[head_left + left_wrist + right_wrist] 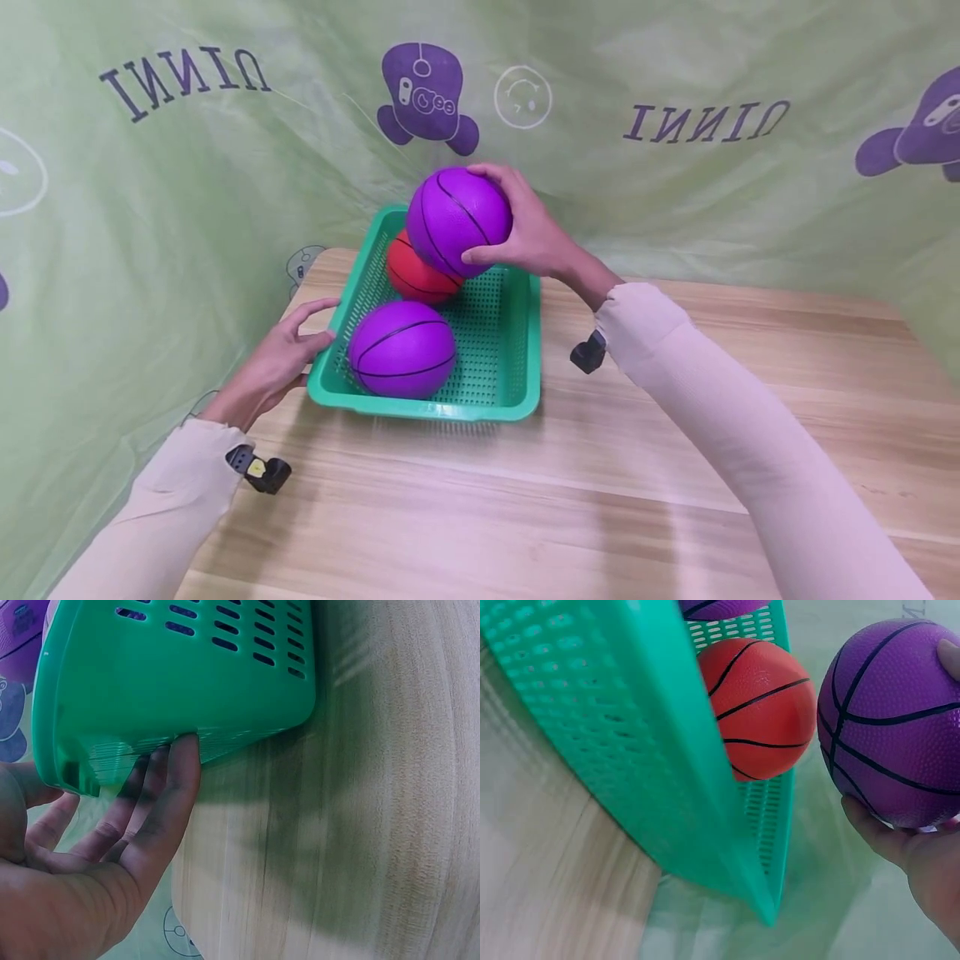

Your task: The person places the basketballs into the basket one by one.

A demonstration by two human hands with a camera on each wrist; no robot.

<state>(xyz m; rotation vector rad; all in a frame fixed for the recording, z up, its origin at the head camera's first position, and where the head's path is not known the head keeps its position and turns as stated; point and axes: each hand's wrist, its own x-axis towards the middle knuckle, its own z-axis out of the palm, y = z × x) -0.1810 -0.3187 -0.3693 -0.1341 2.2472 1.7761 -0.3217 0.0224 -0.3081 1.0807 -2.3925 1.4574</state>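
Note:
My right hand grips a purple basketball above the far end of a green plastic basket. In the right wrist view, the fingers and thumb spread around this purple ball, which is apart from the basket wall. Inside the basket, a red basketball lies at the far left, partly hidden under the held ball. Another purple basketball sits in the near left corner. My left hand is at the basket's left side; in the left wrist view, its extended fingers touch the outer wall beneath the rim.
The basket stands on a wood-grain table, near its left edge. Green fabric with purple prints hangs behind and to the left. Black devices are strapped to both wrists.

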